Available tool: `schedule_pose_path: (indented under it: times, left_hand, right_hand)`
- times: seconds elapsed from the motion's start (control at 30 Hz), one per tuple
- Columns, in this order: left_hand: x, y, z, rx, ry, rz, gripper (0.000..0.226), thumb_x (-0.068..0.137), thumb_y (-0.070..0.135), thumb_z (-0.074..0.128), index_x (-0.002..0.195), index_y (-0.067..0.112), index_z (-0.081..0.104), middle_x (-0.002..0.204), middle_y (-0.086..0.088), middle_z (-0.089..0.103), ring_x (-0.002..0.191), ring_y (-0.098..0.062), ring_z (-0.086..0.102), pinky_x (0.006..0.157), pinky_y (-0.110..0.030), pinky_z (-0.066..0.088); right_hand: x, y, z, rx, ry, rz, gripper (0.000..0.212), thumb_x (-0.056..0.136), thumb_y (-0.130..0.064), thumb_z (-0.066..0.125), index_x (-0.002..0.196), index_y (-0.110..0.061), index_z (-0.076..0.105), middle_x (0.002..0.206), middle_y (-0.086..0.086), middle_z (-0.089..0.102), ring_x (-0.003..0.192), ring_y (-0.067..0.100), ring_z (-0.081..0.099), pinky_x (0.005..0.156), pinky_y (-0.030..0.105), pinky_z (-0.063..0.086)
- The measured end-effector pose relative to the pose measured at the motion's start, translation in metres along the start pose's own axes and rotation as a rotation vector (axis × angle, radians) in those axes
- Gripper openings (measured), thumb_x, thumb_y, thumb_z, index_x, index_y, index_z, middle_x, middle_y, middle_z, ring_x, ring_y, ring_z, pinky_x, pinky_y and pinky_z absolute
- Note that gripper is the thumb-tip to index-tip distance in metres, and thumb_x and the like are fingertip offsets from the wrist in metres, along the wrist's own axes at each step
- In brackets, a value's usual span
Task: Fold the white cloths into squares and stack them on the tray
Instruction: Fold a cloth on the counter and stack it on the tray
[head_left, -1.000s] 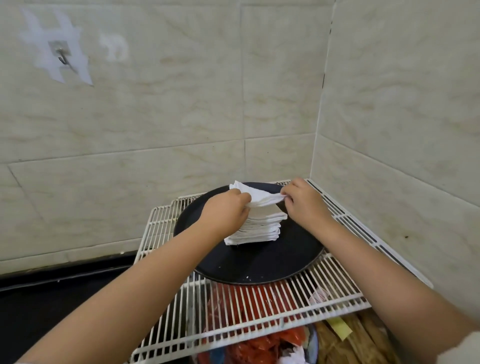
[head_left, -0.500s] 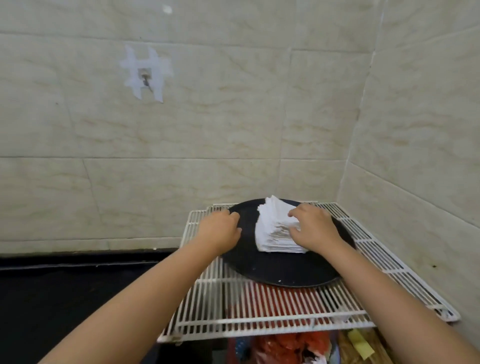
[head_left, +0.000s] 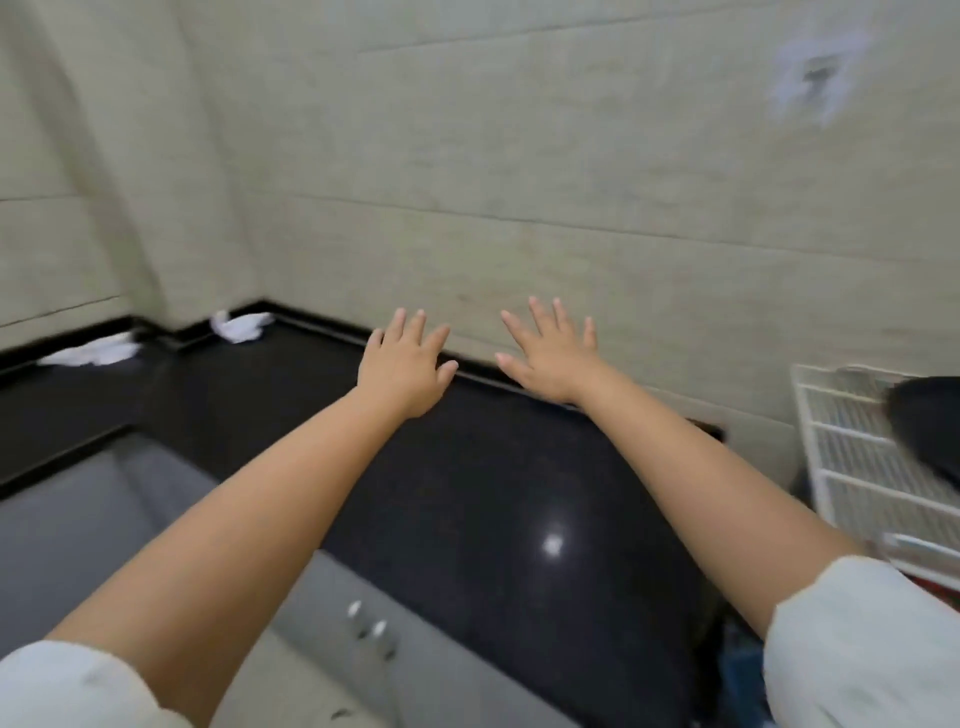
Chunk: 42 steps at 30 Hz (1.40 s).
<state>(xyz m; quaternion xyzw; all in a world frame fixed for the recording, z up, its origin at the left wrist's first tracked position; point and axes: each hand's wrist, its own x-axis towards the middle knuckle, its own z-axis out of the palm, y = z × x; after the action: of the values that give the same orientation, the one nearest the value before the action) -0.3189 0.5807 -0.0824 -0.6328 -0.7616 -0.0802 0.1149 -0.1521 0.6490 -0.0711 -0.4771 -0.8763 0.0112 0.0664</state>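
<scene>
My left hand (head_left: 405, 366) and my right hand (head_left: 550, 353) are stretched out over the black counter (head_left: 519, 499), fingers spread, holding nothing. A crumpled white cloth (head_left: 240, 327) lies in the counter's far corner by the wall. Another white cloth (head_left: 93, 354) lies further left along the wall. Only an edge of the black tray (head_left: 930, 426) shows at the far right, on the white wire rack (head_left: 852, 457). The folded stack is out of view.
A grey sink basin (head_left: 67, 525) sits at the lower left beside the counter. Tiled walls close off the back and left. A taped hook (head_left: 815, 78) is high on the wall at the right.
The view has swung left from the tray to the counter. Both hands have left the stack of cloths and now reach out spread over the counter.
</scene>
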Motion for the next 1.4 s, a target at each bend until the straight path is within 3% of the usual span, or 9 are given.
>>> schedule_pose_path:
  times: [0.37, 0.73, 0.87, 1.07, 1.2, 1.4]
  left_hand:
    - [-0.07, -0.284, 0.027, 0.098, -0.09, -0.487, 0.052, 0.099, 0.04, 0.028, 0.147, 0.023, 0.018, 0.157, -0.006, 0.013, 0.146, -0.026, 0.004, 0.116, -0.043, 0.014]
    - [0.001, -0.541, 0.063, 0.171, -0.158, -0.679, 0.049, 0.1, 0.038, 0.028, 0.145, 0.02, 0.024, 0.156, -0.007, 0.017, 0.145, -0.026, 0.008, 0.116, -0.043, 0.016]
    - [0.019, -0.611, 0.086, 0.152, -0.191, -0.71, 0.048, 0.099, 0.038, 0.03, 0.144, 0.019, 0.027, 0.155, -0.007, 0.021, 0.145, -0.027, 0.011, 0.115, -0.043, 0.019]
    - [0.058, -0.722, 0.129, 0.118, -0.25, -0.715, 0.047, 0.099, 0.037, 0.03, 0.144, 0.02, 0.029, 0.154, -0.007, 0.023, 0.145, -0.027, 0.011, 0.115, -0.043, 0.02]
    - [0.113, -0.799, 0.161, 0.1, -0.247, -0.604, 0.045, 0.099, 0.037, 0.031, 0.141, 0.02, 0.034, 0.151, -0.007, 0.027, 0.143, -0.027, 0.015, 0.112, -0.041, 0.023]
    - [0.203, -0.882, 0.21, 0.012, -0.243, -0.395, 0.043, 0.098, 0.038, 0.034, 0.136, 0.018, 0.039, 0.14, -0.008, 0.039, 0.134, -0.026, 0.028, 0.103, -0.038, 0.031]
  right_hand:
    - [0.131, -0.292, 0.075, 0.001, -0.082, -0.484, 0.058, 0.096, -0.052, 0.022, 0.148, -0.033, 0.002, 0.158, 0.003, -0.008, 0.145, 0.027, -0.013, 0.115, 0.053, -0.001]
    - [0.348, -0.484, 0.138, 0.106, -0.097, -0.625, 0.056, 0.097, -0.049, 0.025, 0.148, -0.029, 0.011, 0.158, 0.005, 0.001, 0.145, 0.029, -0.005, 0.115, 0.053, 0.007]
    - [0.411, -0.541, 0.157, 0.159, 0.012, -0.684, 0.054, 0.098, -0.04, 0.033, 0.145, -0.015, 0.027, 0.153, 0.009, 0.024, 0.143, 0.028, 0.014, 0.115, 0.046, 0.022]
    - [0.486, -0.619, 0.208, 0.146, -0.028, -0.694, 0.051, 0.097, -0.037, 0.036, 0.141, -0.012, 0.034, 0.149, 0.009, 0.033, 0.142, 0.028, 0.02, 0.113, 0.042, 0.027]
    - [0.556, -0.648, 0.25, 0.087, -0.077, -0.602, 0.049, 0.096, -0.039, 0.037, 0.138, -0.013, 0.039, 0.142, 0.009, 0.041, 0.136, 0.028, 0.03, 0.107, 0.041, 0.034]
    - [0.641, -0.654, 0.28, 0.061, -0.137, -0.315, 0.041, 0.095, -0.036, 0.042, 0.124, -0.009, 0.051, 0.126, 0.01, 0.053, 0.121, 0.028, 0.045, 0.091, 0.039, 0.044]
